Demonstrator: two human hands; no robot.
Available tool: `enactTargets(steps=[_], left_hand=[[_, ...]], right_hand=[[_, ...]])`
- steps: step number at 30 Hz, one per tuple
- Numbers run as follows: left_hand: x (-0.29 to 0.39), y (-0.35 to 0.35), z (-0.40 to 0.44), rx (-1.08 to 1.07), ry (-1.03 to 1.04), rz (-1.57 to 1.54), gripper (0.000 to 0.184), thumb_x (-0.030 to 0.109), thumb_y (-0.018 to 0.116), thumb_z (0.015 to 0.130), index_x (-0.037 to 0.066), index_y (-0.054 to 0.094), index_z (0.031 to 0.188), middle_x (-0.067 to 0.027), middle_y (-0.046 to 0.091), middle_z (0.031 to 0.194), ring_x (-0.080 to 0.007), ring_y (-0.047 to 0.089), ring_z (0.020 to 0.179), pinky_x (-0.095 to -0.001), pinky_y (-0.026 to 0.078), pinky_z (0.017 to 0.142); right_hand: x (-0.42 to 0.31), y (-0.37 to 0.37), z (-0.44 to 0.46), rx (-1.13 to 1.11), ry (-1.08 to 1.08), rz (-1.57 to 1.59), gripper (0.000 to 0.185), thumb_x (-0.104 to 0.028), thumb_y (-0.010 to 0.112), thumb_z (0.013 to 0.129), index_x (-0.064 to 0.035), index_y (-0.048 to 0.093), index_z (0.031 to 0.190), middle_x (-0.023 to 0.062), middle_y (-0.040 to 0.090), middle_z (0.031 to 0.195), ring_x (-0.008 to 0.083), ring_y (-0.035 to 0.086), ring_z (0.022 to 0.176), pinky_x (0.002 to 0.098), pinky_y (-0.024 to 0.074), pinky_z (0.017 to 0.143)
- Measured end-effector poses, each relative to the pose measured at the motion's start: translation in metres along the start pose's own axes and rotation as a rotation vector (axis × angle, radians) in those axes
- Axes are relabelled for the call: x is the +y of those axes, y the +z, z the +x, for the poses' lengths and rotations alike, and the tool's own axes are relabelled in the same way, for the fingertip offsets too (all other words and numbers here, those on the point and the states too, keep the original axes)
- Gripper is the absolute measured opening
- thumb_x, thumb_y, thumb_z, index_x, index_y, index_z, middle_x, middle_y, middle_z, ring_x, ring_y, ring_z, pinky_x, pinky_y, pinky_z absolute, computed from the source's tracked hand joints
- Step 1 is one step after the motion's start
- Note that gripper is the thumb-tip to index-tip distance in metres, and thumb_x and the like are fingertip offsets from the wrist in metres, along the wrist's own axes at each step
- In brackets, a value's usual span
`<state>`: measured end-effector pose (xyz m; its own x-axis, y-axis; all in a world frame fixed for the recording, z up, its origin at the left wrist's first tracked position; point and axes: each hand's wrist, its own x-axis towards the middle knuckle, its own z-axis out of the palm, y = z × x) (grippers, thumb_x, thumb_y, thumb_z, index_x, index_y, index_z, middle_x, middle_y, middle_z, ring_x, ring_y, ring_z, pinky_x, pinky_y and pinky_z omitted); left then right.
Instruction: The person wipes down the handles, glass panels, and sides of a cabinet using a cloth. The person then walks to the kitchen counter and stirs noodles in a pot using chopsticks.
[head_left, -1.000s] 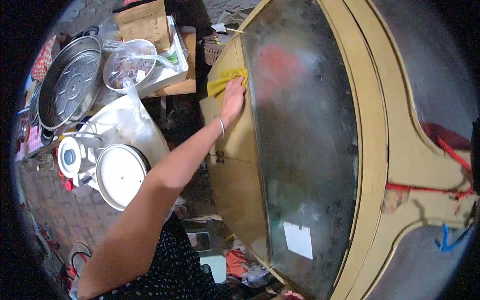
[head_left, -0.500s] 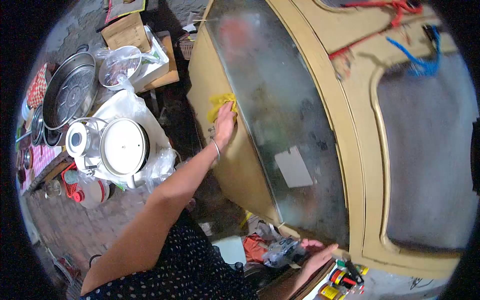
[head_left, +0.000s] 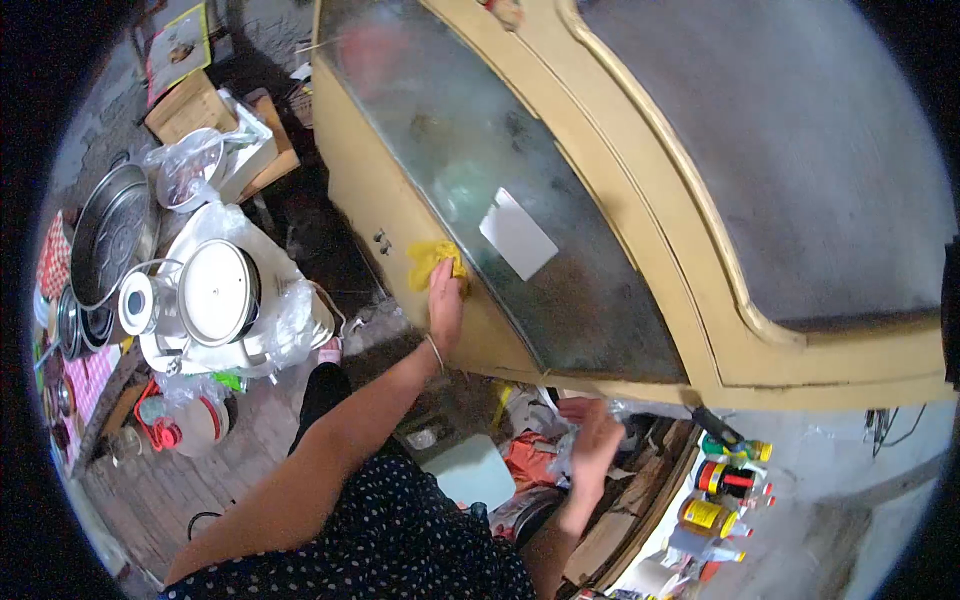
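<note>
My left hand (head_left: 446, 300), with a bracelet at the wrist, presses a crumpled yellow cloth (head_left: 424, 264) against the beige panel of a cabinet (head_left: 365, 180). The cloth lies beside the edge of a dark, hazy glass pane (head_left: 500, 130). A white card (head_left: 518, 235) shows on that pane. Two small metal fittings (head_left: 382, 242) sit on the panel, left of the cloth. Just below the cabinet's bottom edge, my right hand (head_left: 595, 445) hovers with its fingers apart and nothing visible in it.
At left, a white lidded pot (head_left: 215, 292) and a kettle (head_left: 138, 303) stand on a plastic-covered surface near a steel basin (head_left: 115, 235). Several bottles (head_left: 705, 516) line the lower right. A pale stool top (head_left: 470, 472) and an orange bag (head_left: 532, 458) lie below the cabinet.
My view has turned and shifted. My left hand, with the cloth, is now nearer the panel's lower end. My right hand has come away from the cabinet's bottom corner.
</note>
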<state>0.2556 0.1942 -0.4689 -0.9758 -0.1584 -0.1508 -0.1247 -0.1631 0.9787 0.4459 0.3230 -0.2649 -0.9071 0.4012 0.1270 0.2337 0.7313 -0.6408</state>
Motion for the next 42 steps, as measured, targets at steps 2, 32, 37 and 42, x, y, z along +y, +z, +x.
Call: enactTargets(steps=[2,32,37,42], left_hand=[[-0.017,0.011,-0.02,-0.008,0.038,-0.072,0.049,0.012,0.041,0.085,-0.004,0.045,0.131,-0.0176,0.039,0.139,-0.0293,0.034,0.131,-0.0315,0.023,0.109],[0.145,-0.106,-0.047,-1.146,-0.46,-0.003,0.017,-0.001,0.063,0.082,0.005,0.061,0.098,0.0007,0.063,0.094,-0.0081,0.059,0.085,-0.023,0.049,0.077],[0.218,-0.083,-0.071,-1.524,0.084,0.489,0.014,-0.001,0.063,0.079,0.003,0.06,0.092,-0.0015,0.063,0.09,-0.0114,0.058,0.083,-0.0262,0.047,0.076],[0.239,-0.057,-0.094,-1.577,0.542,0.682,0.018,-0.006,0.057,0.073,0.003,0.06,0.088,-0.0109,0.06,0.087,-0.028,0.06,0.081,-0.032,0.048,0.072]], right_hand=[[0.007,0.005,-0.02,-0.101,-0.163,-0.042,0.045,-0.021,0.034,0.101,0.0072,0.065,0.085,0.0127,0.067,0.072,0.0164,0.064,0.065,0.0284,0.0507,0.061],[0.012,0.048,-0.075,-0.122,0.201,0.188,0.026,-0.024,0.061,0.089,0.0011,0.065,0.095,0.0119,0.069,0.083,0.0211,0.067,0.076,0.0309,0.051,0.067],[0.011,0.071,-0.066,-0.133,0.081,0.249,0.046,-0.022,0.067,0.082,-0.0053,0.055,0.123,0.0175,0.059,0.117,0.0283,0.062,0.1,0.0346,0.0506,0.083],[0.036,0.105,-0.057,-0.288,-0.154,0.137,0.042,-0.021,0.067,0.076,-0.0012,0.059,0.112,0.02,0.056,0.119,0.0351,0.055,0.107,0.04,0.0451,0.093]])
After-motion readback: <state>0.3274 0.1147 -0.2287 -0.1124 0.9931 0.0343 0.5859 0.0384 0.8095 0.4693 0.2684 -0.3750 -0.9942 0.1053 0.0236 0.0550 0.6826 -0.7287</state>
